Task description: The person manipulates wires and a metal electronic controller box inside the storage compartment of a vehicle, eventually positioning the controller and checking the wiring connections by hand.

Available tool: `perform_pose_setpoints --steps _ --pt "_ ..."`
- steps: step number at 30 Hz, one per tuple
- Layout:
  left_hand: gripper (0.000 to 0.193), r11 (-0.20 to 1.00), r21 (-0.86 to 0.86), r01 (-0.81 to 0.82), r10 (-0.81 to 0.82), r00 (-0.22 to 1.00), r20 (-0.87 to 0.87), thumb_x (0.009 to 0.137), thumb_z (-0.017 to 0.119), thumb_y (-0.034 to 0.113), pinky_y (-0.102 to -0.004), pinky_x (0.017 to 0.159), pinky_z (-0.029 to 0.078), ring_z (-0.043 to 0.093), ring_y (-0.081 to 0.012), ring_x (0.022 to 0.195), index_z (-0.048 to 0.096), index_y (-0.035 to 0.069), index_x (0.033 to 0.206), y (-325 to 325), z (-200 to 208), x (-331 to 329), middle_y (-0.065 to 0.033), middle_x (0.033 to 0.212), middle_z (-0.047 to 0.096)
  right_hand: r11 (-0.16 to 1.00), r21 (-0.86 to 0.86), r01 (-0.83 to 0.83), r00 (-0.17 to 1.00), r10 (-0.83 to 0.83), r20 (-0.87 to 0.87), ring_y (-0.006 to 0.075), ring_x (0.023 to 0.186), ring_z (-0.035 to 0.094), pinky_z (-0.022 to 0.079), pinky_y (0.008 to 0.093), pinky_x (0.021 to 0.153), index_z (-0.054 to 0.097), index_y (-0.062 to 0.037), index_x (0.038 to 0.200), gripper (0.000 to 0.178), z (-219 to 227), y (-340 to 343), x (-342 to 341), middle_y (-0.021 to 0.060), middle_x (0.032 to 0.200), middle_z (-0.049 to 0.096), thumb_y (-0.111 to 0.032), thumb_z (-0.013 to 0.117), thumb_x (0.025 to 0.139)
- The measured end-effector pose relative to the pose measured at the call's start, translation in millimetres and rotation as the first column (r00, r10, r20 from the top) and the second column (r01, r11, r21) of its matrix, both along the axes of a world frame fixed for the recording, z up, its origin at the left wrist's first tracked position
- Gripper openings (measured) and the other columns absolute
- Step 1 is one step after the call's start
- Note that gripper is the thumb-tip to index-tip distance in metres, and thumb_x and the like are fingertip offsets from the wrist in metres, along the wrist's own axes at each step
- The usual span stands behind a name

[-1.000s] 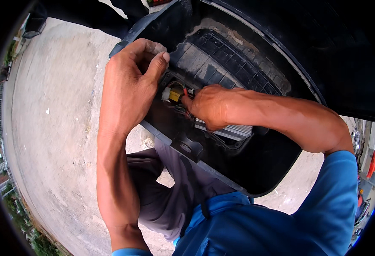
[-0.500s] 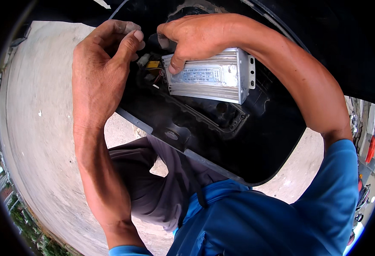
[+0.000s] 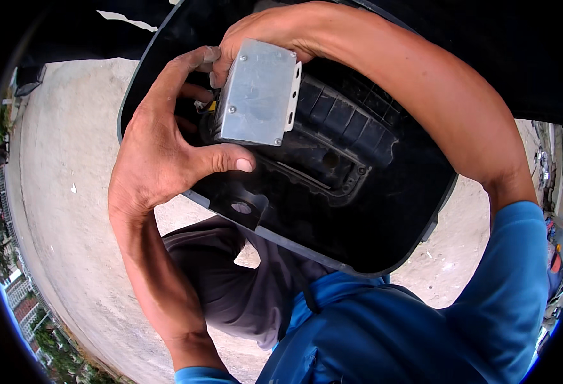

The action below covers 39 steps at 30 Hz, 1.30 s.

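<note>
A silver metal controller box is tilted up, its flat screwed end plate facing me and a slotted mounting flange along its right side. My right hand grips it from the far side, partly hidden behind the box. To the left, my left hand is spread, its thumb stretched out near the box's lower corner and its fingers reaching to the wiring side. A yellow connector shows between those fingers and the box. Below lies a black plastic housing with a ribbed recess.
The housing's near rim crosses above my lap. Pale concrete ground stretches out at the left. Dark bodywork surrounds the far side, and assorted objects line the far right edge.
The box has been tipped up, so its end plate faces me instead of its labelled side. My left thumb and fingers have spread apart and moved down beside it.
</note>
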<state>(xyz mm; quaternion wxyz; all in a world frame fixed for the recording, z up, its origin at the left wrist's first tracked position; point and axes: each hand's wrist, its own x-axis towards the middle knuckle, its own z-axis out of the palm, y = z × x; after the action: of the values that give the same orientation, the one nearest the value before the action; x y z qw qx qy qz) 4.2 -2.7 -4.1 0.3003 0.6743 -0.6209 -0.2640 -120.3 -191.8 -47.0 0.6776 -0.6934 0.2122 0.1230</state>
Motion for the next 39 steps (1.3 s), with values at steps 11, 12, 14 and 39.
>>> perform_pose_setpoints --steps 11,12,14,39 --pt "0.077 0.912 -0.199 -0.359 0.357 0.933 -0.043 0.078 0.092 0.018 -0.0392 0.098 0.058 0.073 -0.0298 0.110 0.056 -0.006 0.141 1 -3 0 -0.0252 0.121 0.073 0.936 0.232 0.264 0.939 -0.304 0.159 0.0289 0.094 0.074 0.066 0.0345 0.085 0.060 0.0166 0.127 0.037 21 19 4 0.0297 0.122 0.067 -0.010 0.048 0.104" --pt "0.077 0.912 -0.204 -0.357 0.358 0.933 -0.035 0.078 0.092 0.018 -0.0392 0.098 0.058 0.073 -0.0298 0.110 0.056 -0.006 0.141 2 -1 0 -0.0252 0.121 0.073 0.937 0.233 0.261 0.938 -0.303 0.168 0.0289 0.094 0.074 0.066 0.0345 0.085 0.060 0.0166 0.127 0.037 21 20 7 0.0297 0.122 0.067 -0.010 0.048 0.104" --pt "0.065 0.808 -0.214 -0.549 0.520 0.836 -0.176 0.084 0.090 0.020 -0.0394 0.095 0.058 0.073 -0.0278 0.107 0.059 -0.004 0.136 3 -1 -1 -0.0272 0.121 0.073 0.913 0.213 0.347 0.916 -0.379 0.131 0.0293 0.093 0.075 0.066 0.0345 0.088 0.060 0.0180 0.125 0.033 16 20 13 0.0296 0.121 0.068 -0.004 0.052 0.102" --pt "0.038 0.694 -0.473 -0.543 0.573 0.814 -0.093 0.102 0.074 0.034 -0.0346 0.089 0.055 0.068 -0.0188 0.094 0.069 0.001 0.121 10 -17 14 -0.0115 0.104 0.074 0.973 -0.144 -0.181 0.983 0.177 -0.039 0.0239 0.087 0.075 0.065 0.0339 0.078 0.057 0.0079 0.140 0.042 -11 20 2 0.0210 0.115 0.073 -0.015 0.064 0.105"
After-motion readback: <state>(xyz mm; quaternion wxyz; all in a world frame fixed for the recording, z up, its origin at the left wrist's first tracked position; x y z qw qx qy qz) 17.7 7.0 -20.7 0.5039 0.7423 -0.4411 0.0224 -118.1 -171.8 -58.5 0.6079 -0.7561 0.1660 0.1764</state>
